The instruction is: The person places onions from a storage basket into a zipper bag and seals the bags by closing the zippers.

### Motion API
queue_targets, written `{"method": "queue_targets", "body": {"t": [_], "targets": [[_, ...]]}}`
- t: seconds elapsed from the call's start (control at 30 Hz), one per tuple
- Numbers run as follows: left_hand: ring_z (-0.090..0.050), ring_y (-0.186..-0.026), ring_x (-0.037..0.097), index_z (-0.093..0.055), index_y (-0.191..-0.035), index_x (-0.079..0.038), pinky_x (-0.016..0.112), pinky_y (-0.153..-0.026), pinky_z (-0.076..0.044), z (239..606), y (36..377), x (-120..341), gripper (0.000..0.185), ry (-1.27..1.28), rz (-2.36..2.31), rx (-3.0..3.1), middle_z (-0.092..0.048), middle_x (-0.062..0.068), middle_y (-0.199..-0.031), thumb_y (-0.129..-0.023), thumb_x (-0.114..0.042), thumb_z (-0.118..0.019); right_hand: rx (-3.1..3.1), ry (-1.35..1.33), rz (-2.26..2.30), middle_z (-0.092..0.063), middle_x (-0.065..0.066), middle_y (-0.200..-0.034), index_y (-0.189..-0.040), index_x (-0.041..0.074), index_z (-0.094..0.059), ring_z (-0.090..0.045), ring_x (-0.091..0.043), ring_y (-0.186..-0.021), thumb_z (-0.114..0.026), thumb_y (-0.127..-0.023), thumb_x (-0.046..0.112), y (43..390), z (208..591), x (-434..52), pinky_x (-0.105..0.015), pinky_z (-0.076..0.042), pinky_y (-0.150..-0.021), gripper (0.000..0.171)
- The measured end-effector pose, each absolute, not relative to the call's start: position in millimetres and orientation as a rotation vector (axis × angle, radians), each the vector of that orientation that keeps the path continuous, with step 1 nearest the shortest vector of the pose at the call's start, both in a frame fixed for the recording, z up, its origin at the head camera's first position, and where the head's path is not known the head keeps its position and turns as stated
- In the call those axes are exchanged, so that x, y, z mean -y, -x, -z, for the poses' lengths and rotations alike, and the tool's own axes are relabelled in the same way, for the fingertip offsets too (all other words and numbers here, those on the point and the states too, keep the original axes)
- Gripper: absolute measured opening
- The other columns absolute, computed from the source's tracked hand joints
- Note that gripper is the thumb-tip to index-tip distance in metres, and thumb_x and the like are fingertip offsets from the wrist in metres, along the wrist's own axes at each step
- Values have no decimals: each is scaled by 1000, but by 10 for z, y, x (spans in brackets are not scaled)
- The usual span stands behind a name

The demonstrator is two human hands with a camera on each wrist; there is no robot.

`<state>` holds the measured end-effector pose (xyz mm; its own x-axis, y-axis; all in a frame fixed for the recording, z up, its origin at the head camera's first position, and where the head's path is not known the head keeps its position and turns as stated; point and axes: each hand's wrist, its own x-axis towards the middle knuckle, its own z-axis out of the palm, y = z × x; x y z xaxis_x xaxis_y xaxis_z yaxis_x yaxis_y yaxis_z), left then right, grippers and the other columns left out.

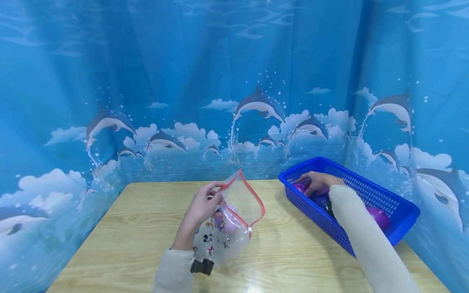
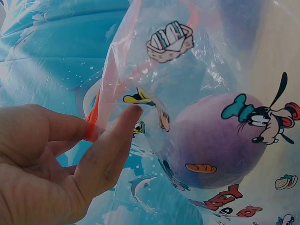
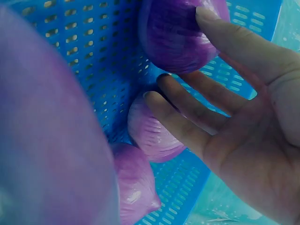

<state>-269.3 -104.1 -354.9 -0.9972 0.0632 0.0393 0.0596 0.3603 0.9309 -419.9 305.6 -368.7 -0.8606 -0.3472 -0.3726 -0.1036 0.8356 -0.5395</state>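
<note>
My left hand (image 1: pixel 209 200) holds up a clear zip bag (image 1: pixel 236 230) with cartoon prints, pinching its red zip edge (image 1: pixel 253 195) between thumb and fingers (image 2: pixel 110 140). The bag's mouth gapes open, and a purple onion (image 2: pixel 211 140) lies inside the bag (image 2: pixel 211 61). My right hand (image 1: pixel 313 184) reaches into the blue basket (image 1: pixel 399 203) at the right. There the hand (image 3: pixel 197 93) is spread, its thumb on one purple onion (image 3: pixel 171 33) and its fingers over a second onion (image 3: pixel 152 136). It grips neither.
Another onion (image 1: pixel 379 217) lies at the basket's near end, and one more onion (image 3: pixel 136 192) sits close to my fingers. The wooden table (image 1: pixel 139 228) is walled by a blue dolphin-print curtain (image 1: pixel 234 101) behind and on both sides.
</note>
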Motion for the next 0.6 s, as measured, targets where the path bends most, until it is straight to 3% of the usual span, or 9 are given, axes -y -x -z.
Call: {"method": "queue_targets", "body": {"t": [0.3, 0.47, 0.6], "targets": [[-64, -85, 23, -61, -140, -20, 30, -62, -65, 3542, 2688, 1048, 35, -113, -1772, -2587, -63, 14, -102, -106, -12, -53, -2508, 275, 764, -53, -12, -109, -151, 6, -48, -57, -20, -88, -80, -85, 7, 4219, 3718, -3066, -37, -60, -76, 73], [-64, -84, 23, -62, -139, -20, 30, -61, -65, 3537, 2681, 1051, 35, -117, -1768, -2593, -62, 14, -101, -106, -12, -53, -2473, 261, 804, -55, -12, -110, -149, 3, -48, -58, -15, -75, -79, -86, 7, 4217, 3722, -3068, -27, -56, -66, 71], [-64, -85, 23, -61, -139, -20, 30, -62, -65, 3533, 2682, 1054, 35, -109, -1766, -2595, -63, 14, -102, -106, -13, -53, -2464, 269, 787, -55, -15, -116, -147, 5, -50, -60, -18, -81, -78, -87, 8, 4198, 3720, -3072, -31, -59, -70, 67]]}}
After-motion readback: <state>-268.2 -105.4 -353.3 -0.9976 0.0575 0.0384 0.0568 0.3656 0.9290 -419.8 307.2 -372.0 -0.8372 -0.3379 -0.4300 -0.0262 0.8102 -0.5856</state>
